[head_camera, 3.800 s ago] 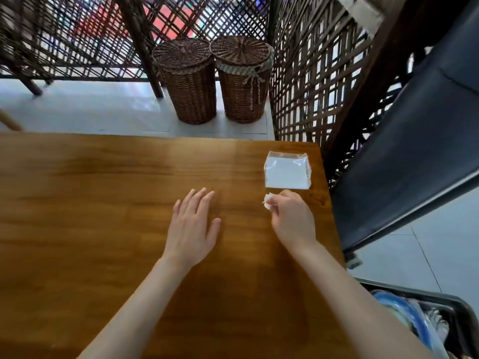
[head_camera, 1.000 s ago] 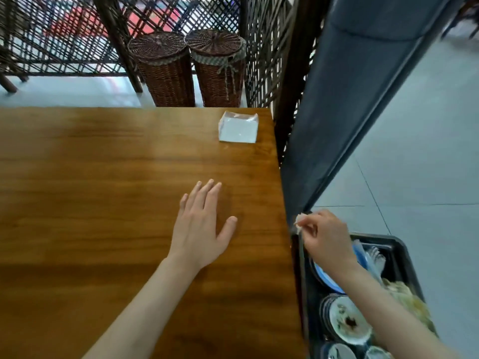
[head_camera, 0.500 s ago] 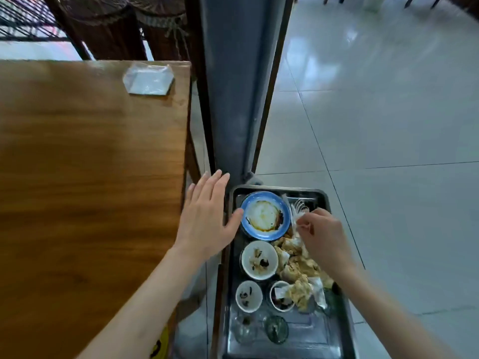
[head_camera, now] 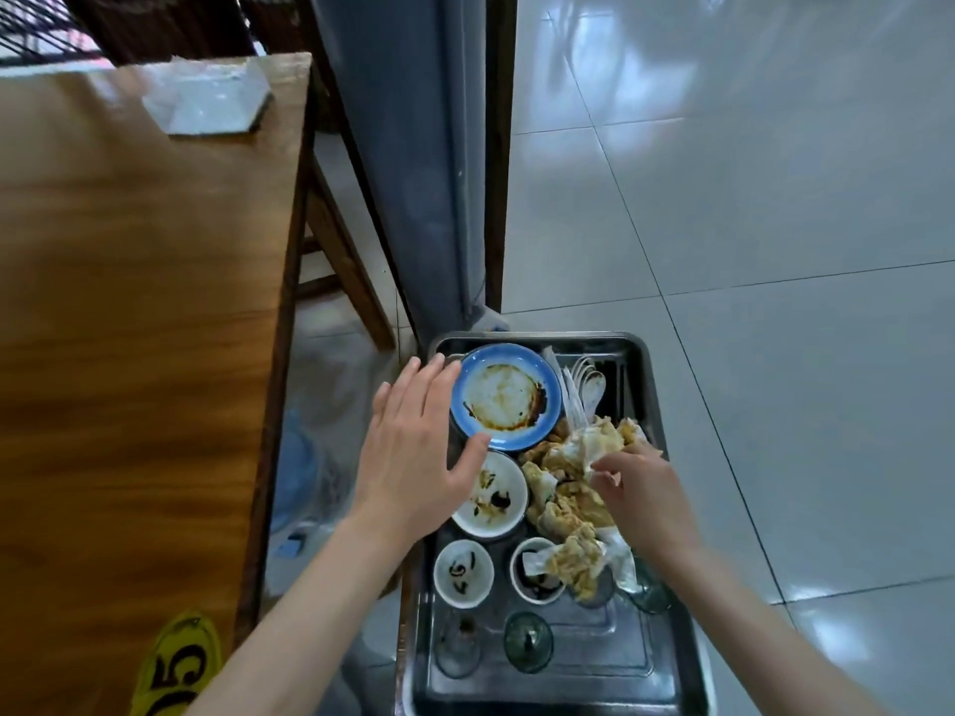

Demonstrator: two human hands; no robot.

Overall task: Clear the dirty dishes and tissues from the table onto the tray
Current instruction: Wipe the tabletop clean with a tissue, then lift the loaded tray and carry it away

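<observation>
Right hand (head_camera: 638, 488) over tray (head_camera: 648, 385), pinching tissue (head_camera: 594, 447) for dropping onto soiled pile; left hand (head_camera: 413, 457) flat, empty, beside blue plate (head_camera: 504, 397).

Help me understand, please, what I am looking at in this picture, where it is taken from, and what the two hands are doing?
No machine here: a person wears a camera on the head, looking down at their own hands. The left hand hovers open over the metal tray's left side, beside a dirty blue-rimmed plate. The right hand reaches into a heap of soiled tissues; its grip on one cannot be confirmed. Small white bowls and spoons also lie on the tray. On the wooden table sits a tissue pack.
</observation>
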